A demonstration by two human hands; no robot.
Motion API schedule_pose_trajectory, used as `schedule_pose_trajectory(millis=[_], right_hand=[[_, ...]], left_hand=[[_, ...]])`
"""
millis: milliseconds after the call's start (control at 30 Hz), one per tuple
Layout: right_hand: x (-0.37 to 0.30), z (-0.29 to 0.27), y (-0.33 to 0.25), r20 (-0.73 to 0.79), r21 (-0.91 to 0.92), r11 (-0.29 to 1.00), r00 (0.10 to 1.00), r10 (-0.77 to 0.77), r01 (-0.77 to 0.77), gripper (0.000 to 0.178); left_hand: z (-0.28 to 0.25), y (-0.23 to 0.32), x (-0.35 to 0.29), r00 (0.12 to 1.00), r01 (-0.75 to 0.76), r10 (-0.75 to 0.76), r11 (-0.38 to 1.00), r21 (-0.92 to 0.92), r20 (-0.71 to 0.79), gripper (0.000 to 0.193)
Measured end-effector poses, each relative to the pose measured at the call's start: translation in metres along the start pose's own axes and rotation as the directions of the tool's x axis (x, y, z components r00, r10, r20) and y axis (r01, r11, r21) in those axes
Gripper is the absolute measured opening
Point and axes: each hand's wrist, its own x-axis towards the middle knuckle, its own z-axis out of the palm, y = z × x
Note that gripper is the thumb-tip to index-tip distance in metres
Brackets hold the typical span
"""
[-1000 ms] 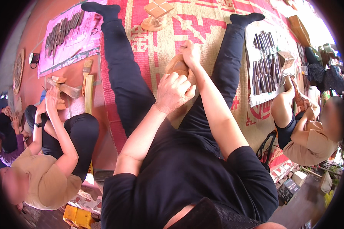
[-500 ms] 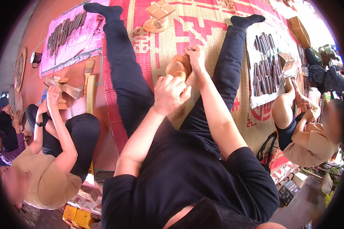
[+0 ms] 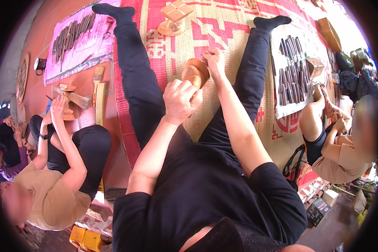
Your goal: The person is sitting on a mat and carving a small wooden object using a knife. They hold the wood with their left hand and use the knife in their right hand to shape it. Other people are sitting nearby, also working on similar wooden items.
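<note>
Between my legs I hold up a carved wooden piece [image 3: 192, 76], reddish-brown, with a rounded knob and a broad flared end. My left hand [image 3: 181, 100] is wrapped round its near, narrower end, which the fingers hide. Beside the flared end is my right hand [image 3: 214, 62], its fingers curled closed near the rim. Whatever those fingers hold, if anything, is hidden. Farther off on the mat stands a wooden stand [image 3: 173, 26] with a square block [image 3: 177, 10] tilted on top.
A red and straw patterned mat [image 3: 206, 33] lies beneath me. Carving tools [image 3: 290, 71] lie in rows on a white sheet at right, and more [image 3: 71, 35] on a pink sheet at left. A brush [image 3: 97, 82] lies left. Co-workers sit at left [image 3: 56, 180] and right [image 3: 336, 157].
The wooden piece has tilted in my left hand, its flared end now turned toward my right hand. My left hand has shifted slightly left; my right hand has barely moved.
</note>
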Motion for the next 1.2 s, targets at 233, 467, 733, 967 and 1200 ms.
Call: schedule_pose_trajectory(millis=[233, 467, 733, 967, 1200], right_hand=[[-0.041, 0.009, 0.015, 0.048, -0.135, 0.958, 0.968, -0.248, 0.252, 0.016], [0.006, 0.015, 0.012, -0.005, -0.193, 0.972, 0.990, -0.141, 0.137, 0.012], [-0.043, 0.028, 0.011, 0.107, -0.323, 0.881, 0.939, -0.327, 0.344, 0.017], [0.020, 0.003, 0.041, 0.075, -0.016, 0.983, 0.981, -0.180, 0.182, 0.008], [-0.026, 0.024, 0.023, 0.115, -0.240, 0.902, 0.933, -0.341, 0.360, 0.014]], left_hand=[[-0.005, -0.006, 0.000, 0.999, 0.051, -0.051, 0.998, -0.028, -0.019, 0.013], [-0.007, -0.013, 0.003, 0.993, 0.099, -0.101, 0.994, -0.041, -0.060, 0.017], [-0.010, -0.010, -0.002, 0.988, 0.144, -0.145, 0.989, -0.030, -0.052, 0.016], [-0.008, -0.009, 0.003, 0.994, 0.087, -0.088, 0.996, -0.010, -0.071, 0.015], [-0.005, -0.007, 0.013, 0.987, 0.142, -0.138, 0.989, 0.041, -0.084, 0.018]])
